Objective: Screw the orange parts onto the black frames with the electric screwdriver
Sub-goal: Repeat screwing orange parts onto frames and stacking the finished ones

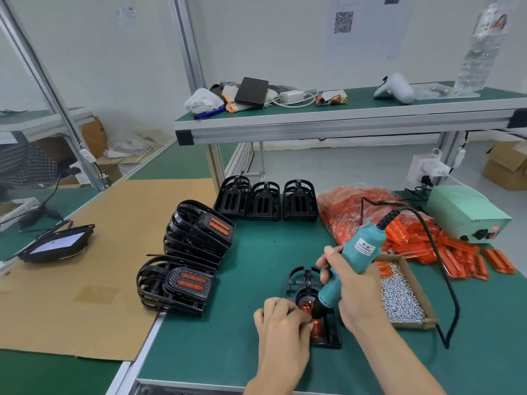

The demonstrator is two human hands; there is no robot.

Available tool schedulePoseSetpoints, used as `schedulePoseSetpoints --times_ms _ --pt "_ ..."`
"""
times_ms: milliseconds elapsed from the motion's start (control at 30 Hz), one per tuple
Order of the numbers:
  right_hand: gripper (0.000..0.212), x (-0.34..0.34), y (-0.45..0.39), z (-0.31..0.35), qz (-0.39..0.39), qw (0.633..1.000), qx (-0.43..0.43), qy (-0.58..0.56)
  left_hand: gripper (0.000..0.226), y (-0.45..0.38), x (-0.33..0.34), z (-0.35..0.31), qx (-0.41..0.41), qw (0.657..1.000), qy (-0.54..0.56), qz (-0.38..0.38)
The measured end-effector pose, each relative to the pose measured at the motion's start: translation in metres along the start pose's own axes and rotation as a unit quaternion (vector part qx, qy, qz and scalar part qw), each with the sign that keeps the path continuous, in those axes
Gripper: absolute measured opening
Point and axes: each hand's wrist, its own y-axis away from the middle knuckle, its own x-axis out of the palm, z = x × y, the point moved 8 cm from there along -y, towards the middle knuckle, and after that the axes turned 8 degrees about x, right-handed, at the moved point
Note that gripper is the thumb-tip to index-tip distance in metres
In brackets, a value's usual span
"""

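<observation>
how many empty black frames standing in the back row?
3, side by side at the back of the mat: left, middle, right. None shows an orange part. The left one looks like two nested frames, so more may be hidden behind.

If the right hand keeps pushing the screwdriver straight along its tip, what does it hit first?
Most likely the orange part seated in the black frame, right beside the left hand; the electric screwdriver in the right hand already looks about on it, though depth is unclear.
</observation>
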Motion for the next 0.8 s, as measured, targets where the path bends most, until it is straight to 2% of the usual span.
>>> schedulePoseSetpoints --times_ms 100,267,467,633,800 --pt "0.033 0.0 0.002 0.001 0.0 1.0 -0.004 -0.004 0.006 0.001 0.002 0.003 -0.016 0.999 0.028 0.0" --pt "0.036 0.001 0.004 0.006 0.005 1.0 -0.014 0.001 0.009 0.004 0.008 0.009 -0.056 0.995 0.077 0.01" --pt "0.035 0.004 0.004 0.004 0.012 1.0 -0.005 0.026 0.013 0.006 0.01 0.008 -0.051 0.996 0.074 0.005" --pt "0.017 0.015 0.003 0.0 0.047 0.997 0.008 0.058 0.014 0.008 0.009 0.008 -0.032 0.998 0.062 -0.001" --pt "0.021 0.025 0.002 -0.006 0.074 0.992 0.019 0.103 0.011 0.011 0.008 0.01 -0.033 0.997 0.062 -0.033"
